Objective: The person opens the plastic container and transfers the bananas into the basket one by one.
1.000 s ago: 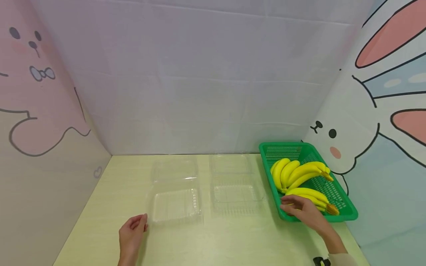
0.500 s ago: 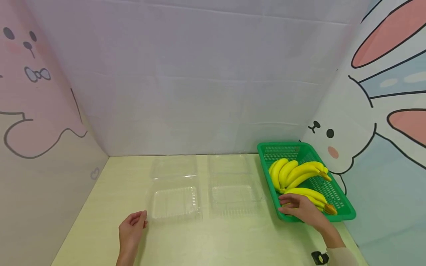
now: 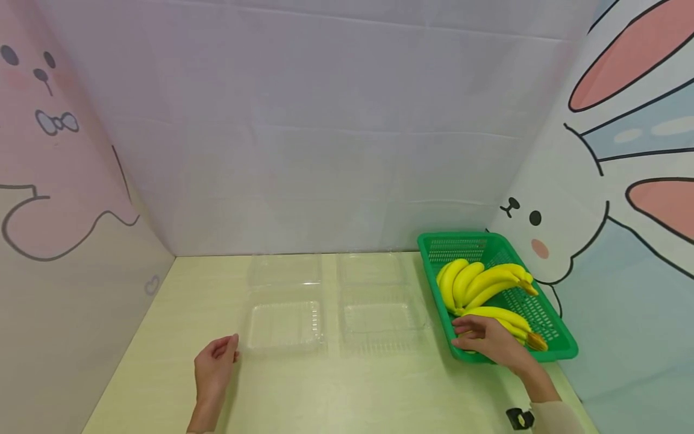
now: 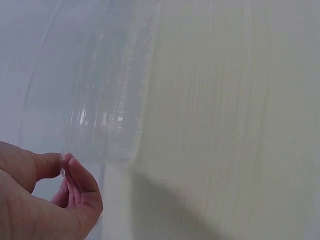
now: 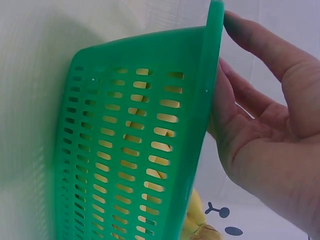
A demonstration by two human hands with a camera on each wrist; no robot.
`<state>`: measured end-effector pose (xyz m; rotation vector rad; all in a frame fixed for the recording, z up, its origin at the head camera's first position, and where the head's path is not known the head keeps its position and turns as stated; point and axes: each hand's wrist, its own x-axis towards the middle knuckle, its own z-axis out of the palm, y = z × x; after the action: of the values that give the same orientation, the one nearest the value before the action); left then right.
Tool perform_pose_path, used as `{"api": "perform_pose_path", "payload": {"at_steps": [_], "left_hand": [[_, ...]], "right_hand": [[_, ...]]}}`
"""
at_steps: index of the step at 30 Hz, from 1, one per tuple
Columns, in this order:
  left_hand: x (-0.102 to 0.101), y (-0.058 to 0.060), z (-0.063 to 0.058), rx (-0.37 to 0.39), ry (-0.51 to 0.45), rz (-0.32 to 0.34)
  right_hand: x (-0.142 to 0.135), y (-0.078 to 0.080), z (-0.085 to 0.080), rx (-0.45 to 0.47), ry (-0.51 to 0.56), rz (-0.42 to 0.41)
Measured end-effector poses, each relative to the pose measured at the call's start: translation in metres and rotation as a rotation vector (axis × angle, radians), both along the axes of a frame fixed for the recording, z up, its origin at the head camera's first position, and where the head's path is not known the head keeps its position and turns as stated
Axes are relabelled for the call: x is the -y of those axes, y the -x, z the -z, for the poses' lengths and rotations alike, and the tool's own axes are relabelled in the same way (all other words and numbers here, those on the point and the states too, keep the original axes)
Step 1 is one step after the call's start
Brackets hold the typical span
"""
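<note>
My left hand (image 3: 214,367) pinches the near left edge of a clear plastic clamshell box (image 3: 284,325) between thumb and fingertips. In the left wrist view, that box's transparent rim (image 4: 64,162) shows between the thumb and fingers. The box stands with its lid laid back. At the right, my right hand (image 3: 490,340) hovers with loosely bent fingers over the near rim of a green plastic basket (image 3: 566,343). Yellow bananas (image 3: 490,286) in bunches lie inside the basket; the right hand partly covers the nearest bunch. No banana shows between its fingers.
A second clear clamshell box (image 3: 382,319), also with its lid back, stands between the first box and the basket. A white back wall (image 3: 325,150) and printed side walls bound the pale table (image 3: 336,398). A small black object (image 3: 519,418) sits by the right sleeve.
My left hand has moved slightly away from me, and the left clamshell box has shifted the same way. The right hand stays over the basket. The whole view has drifted slightly.
</note>
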<state>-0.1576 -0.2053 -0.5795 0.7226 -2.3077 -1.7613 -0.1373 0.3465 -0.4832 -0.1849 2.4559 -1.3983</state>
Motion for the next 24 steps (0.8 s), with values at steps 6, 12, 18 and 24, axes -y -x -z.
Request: {"api": "perform_pose_path", "payload": {"at_steps": [6,12,18,24], "left_hand": [[0.002,0.002,0.001,-0.036,0.001,-0.025],[0.003,0.002,-0.001,-0.043,0.021,-0.009],[0.004,0.001,-0.006,-0.018,0.086,0.017],[0.006,0.002,-0.012,-0.021,0.245,0.025]], "right_hand": [[0.000,0.000,-0.001,-0.008,-0.009,-0.009],[-0.002,0.002,0.001,-0.003,-0.011,-0.004],[-0.001,0.002,0.002,-0.018,-0.022,-0.005],[0.006,0.004,-0.002,-0.158,-0.080,0.081]]}}
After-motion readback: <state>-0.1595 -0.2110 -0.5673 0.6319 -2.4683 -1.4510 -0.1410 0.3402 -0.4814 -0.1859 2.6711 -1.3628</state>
